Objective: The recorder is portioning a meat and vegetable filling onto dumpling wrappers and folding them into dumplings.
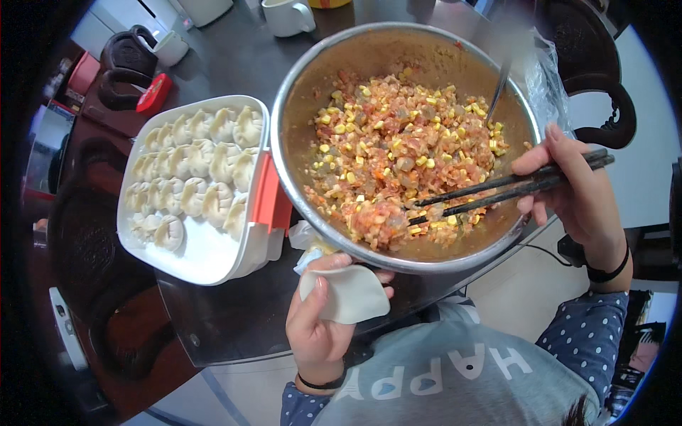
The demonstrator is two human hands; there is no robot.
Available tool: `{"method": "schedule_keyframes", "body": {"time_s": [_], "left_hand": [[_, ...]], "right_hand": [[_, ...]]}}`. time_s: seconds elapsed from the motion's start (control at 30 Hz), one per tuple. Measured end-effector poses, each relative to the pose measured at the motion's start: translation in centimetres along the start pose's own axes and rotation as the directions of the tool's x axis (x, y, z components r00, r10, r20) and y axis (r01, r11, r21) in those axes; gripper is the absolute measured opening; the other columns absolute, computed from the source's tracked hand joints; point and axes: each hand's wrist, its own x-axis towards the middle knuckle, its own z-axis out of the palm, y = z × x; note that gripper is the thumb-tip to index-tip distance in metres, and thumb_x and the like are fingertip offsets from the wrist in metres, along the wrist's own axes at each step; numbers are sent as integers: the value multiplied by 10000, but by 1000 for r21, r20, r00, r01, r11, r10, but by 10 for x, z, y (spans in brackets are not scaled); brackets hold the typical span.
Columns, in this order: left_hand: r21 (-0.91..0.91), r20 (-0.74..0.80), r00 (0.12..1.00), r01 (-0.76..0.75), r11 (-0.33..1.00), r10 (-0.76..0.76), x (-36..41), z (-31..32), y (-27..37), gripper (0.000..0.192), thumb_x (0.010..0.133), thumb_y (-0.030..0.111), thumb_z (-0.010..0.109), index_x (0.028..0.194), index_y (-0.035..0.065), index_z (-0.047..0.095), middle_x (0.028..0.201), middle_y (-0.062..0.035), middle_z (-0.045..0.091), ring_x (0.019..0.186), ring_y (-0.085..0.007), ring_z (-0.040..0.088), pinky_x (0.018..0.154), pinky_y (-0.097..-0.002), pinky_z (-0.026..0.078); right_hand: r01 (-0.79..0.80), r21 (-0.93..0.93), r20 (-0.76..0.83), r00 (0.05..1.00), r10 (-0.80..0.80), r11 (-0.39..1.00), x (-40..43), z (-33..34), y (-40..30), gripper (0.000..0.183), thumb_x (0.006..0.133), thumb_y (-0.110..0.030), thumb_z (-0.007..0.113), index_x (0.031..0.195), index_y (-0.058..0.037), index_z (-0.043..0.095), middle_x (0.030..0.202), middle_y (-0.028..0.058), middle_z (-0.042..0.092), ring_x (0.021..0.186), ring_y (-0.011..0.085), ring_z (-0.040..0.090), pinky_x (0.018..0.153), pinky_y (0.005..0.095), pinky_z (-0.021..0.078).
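Observation:
My left hand (pixel 322 325) holds a round dumpling wrapper (pixel 349 295) just below the near rim of a large metal bowl (pixel 330 56). The wrapper is bare, with my thumb resting on its edge. In my right hand (pixel 578 194) is a pair of black chopsticks (pixel 495 191), reaching over the bowl's right rim. Their tips touch a clump of filling (pixel 378 221) at the near side. The minced meat filling (pixel 405 133) is mixed with corn kernels. A metal utensil handle (pixel 499 93) leans against the far right of the bowl, its upper end blurred.
Left of the bowl, a white plastic container (pixel 202 261) with a red latch (pixel 265 191) holds rows of folded dumplings (pixel 194 160). White mugs (pixel 287 17) stand farther back. A clear plastic bag (pixel 549 80) lies right of the bowl. Dark chairs (pixel 80 250) flank the dark table (pixel 229 314).

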Motion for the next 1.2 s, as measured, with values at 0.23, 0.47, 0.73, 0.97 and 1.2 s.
{"method": "schedule_keyframes", "body": {"time_s": [0.23, 0.47, 0.73, 0.97, 1.2], "left_hand": [[-111, -246, 963, -139, 984, 108, -13, 18, 14, 432, 953, 188, 408, 1345, 27, 327, 1097, -168, 494, 1039, -326, 517, 935, -477, 446], [-66, -162, 978, -142, 988, 130, -19, 34, 12, 441, 956, 231, 389, 1331, 7, 331, 1128, -195, 544, 1113, -350, 523, 1004, -469, 381], [-127, -107, 984, -158, 979, 145, -21, 70, 7, 457, 980, 248, 347, 1365, 5, 303, 1252, -167, 475, 1222, -331, 438, 1051, -440, 348], [-207, -101, 965, -257, 944, 241, -19, 86, 8, 423, 983, 174, 341, 1339, -53, 333, 1294, -208, 460, 1259, -317, 408, 1077, -470, 324], [-149, -108, 970, -231, 962, 216, -13, 98, 2, 413, 985, 225, 341, 1337, 9, 349, 1296, -158, 465, 1235, -279, 437, 1049, -415, 355]], "right_hand": [[-38, 317, -83, 994, 68, 948, -8, -16, 3, 471, 964, -376, 434, 1018, 59, 607, 742, 136, 665, 614, 136, 666, 508, 185, 559], [122, 374, -253, 967, -26, 919, -24, -57, 48, 416, 957, -333, 473, 1030, 55, 607, 803, 113, 670, 673, 137, 674, 552, 188, 563], [131, 396, -242, 970, -34, 909, -30, -56, 58, 425, 951, -345, 488, 1047, 51, 608, 813, 104, 665, 709, 134, 665, 625, 215, 564], [118, 464, -180, 983, -37, 878, -32, -58, 60, 423, 953, -353, 481, 1069, 37, 599, 825, 103, 655, 734, 119, 647, 687, 228, 556], [68, 518, -148, 989, 11, 853, -35, -57, 59, 417, 956, -345, 477, 1081, 35, 593, 812, 102, 650, 730, 115, 642, 691, 227, 558]]}}
